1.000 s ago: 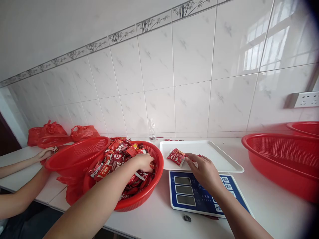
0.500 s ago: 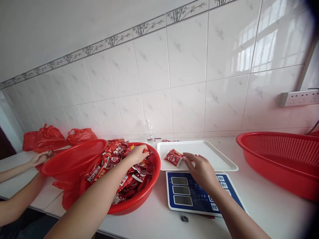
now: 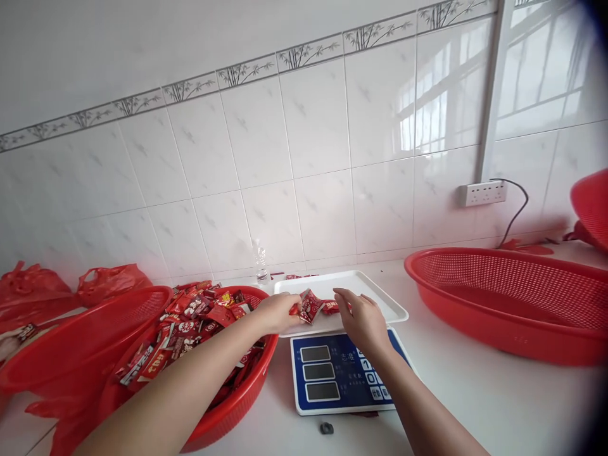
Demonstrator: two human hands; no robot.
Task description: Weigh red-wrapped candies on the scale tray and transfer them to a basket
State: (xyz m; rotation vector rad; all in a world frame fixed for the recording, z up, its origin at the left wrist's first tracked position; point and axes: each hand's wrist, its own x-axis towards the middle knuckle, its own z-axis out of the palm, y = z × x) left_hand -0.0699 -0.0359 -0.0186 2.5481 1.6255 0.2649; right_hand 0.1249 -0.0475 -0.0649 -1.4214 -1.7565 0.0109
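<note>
Because it looks like a thin film wrapper around a small filling, the printed red packet (image 3: 311,306) near the front edge of the white tray (image 3: 373,288) should be light, soft and rather slippery; the flat crimped edge seems the best place to take hold, since squeezing the middle could crush what is inside. Just beside it on the tray is a narrow red packet (image 3: 330,306), partly covered by fingers. The left hand (image 3: 279,313) reaches across the basket to the tray's left side, thumb and fingers pinching a held red packet (image 3: 295,309) close to the printed one. The right hand (image 3: 365,318) is over the tray's front edge, its fingers loosely extended and apart; whether they touch the narrow packet I cannot tell.

In front of the tray sits an electronic scale (image 3: 346,383) with a blue panel and three display windows; a small dark object (image 3: 327,429) lies before it on the white table (image 3: 456,411). To the left, a red plastic basket (image 3: 232,415) holds a heap of wrapped packets (image 3: 190,320), and a second red basket (image 3: 90,316) stands beside it, tilted. A perforated oval basket (image 3: 503,332) is at the right. Behind the tray stands a clear plastic bottle (image 3: 261,263). At the far left edge a co-worker's hand (image 3: 9,345) shows.
</note>
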